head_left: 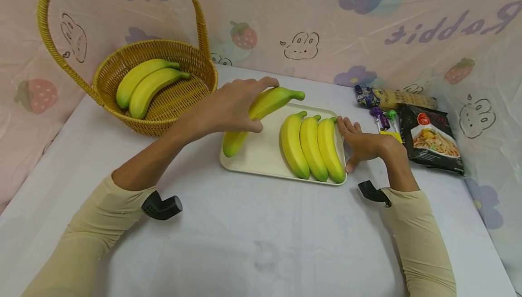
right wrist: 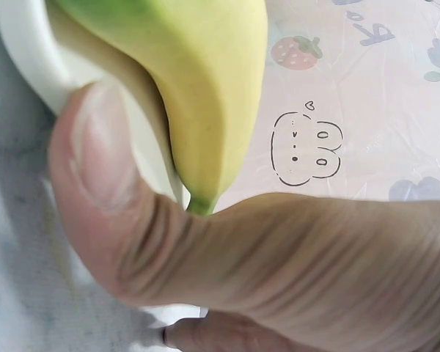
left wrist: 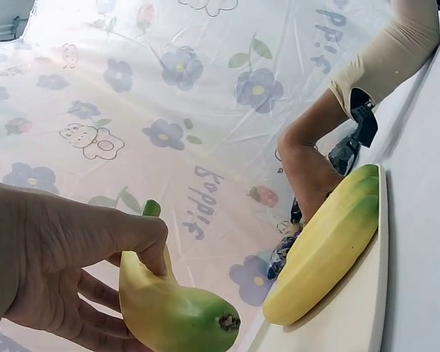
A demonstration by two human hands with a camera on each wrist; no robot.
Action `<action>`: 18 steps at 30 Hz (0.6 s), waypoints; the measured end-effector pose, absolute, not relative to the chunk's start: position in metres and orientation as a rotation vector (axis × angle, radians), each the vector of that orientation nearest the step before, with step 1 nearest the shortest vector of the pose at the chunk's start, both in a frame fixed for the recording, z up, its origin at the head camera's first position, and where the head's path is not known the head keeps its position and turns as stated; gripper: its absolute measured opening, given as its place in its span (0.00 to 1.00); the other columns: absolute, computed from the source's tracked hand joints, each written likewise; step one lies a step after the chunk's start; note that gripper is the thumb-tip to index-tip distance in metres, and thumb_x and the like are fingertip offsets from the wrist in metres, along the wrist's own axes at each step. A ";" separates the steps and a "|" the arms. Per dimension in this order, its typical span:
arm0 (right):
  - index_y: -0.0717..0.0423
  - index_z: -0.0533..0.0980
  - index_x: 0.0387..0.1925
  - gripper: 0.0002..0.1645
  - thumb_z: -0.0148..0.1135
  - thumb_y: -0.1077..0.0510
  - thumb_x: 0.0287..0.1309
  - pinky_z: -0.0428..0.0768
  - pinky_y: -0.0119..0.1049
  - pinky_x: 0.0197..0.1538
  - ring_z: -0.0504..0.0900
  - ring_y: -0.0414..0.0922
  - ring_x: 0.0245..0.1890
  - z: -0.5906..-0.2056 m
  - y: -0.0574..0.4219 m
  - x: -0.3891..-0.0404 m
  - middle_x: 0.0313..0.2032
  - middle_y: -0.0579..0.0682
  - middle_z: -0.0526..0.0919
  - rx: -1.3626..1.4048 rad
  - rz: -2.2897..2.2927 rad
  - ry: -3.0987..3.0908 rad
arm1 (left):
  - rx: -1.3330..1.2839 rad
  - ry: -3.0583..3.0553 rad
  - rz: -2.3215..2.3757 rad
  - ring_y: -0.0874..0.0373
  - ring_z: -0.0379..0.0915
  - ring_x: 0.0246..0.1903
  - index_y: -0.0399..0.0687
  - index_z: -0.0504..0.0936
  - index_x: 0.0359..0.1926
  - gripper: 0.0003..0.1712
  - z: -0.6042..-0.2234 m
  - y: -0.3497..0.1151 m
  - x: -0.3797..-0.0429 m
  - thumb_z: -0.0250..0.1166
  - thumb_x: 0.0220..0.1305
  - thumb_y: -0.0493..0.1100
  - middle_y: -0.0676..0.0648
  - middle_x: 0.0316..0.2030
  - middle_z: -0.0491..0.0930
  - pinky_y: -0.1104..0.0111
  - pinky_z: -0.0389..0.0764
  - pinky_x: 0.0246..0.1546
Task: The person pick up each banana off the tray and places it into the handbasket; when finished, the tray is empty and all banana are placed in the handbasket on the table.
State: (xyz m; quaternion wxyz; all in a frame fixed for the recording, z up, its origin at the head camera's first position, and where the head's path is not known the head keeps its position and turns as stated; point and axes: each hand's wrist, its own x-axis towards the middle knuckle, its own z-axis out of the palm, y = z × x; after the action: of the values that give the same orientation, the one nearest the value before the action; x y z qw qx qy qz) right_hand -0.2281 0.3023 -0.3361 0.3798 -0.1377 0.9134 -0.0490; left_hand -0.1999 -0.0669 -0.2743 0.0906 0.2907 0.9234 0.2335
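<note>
My left hand [head_left: 230, 106] grips a yellow banana with green ends [head_left: 274, 101], its thumb on one side and fingers on the other, over the left part of a cream tray [head_left: 261, 158]. In the left wrist view the held banana [left wrist: 172, 312] points its blunt green tip toward the camera. Three bananas [head_left: 293, 147] lie side by side on the tray's right half. At the tray's right edge rests my right hand [head_left: 363, 145], fingers extended and thumb apart. The right wrist view has its thumb [right wrist: 106, 161] against the tray rim [right wrist: 29, 44], beside a banana [right wrist: 213, 95].
A woven basket [head_left: 159, 128] with a tall handle stands at the back left, two bananas [head_left: 152, 92] inside. Behind my right hand lie a black noodle packet [head_left: 432, 138], wrapped lollipops [head_left: 383, 120] and a long yellow-blue packet [head_left: 395, 99]. A patterned curtain [head_left: 302, 16] hangs behind the table.
</note>
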 end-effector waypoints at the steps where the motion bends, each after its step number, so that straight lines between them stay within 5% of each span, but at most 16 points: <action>1: 0.59 0.17 0.80 0.94 0.83 0.44 0.38 0.40 0.76 0.75 0.26 0.74 0.80 -0.336 0.302 -0.228 0.80 0.68 0.19 -0.352 -0.126 2.332 | 0.867 2.750 0.692 0.51 0.72 0.44 0.57 0.58 0.79 0.51 -0.273 -0.068 -0.200 0.71 0.57 0.43 0.47 0.51 0.77 0.62 0.76 0.42; 18: 0.58 0.16 0.79 0.94 0.83 0.43 0.39 0.39 0.76 0.75 0.26 0.74 0.80 -0.337 0.303 -0.229 0.80 0.68 0.18 -0.353 -0.126 2.330 | 0.817 2.819 0.635 0.49 0.71 0.46 0.62 0.60 0.80 0.49 -0.256 -0.087 -0.196 0.70 0.60 0.43 0.44 0.57 0.76 0.60 0.77 0.45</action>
State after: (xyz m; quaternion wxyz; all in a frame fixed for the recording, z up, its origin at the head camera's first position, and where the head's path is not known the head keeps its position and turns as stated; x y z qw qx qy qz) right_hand -0.2293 0.3034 -0.3369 0.3809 -0.1381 0.9129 -0.0492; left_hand -0.1957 -0.0866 -0.2558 0.0692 0.2716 0.9365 0.2110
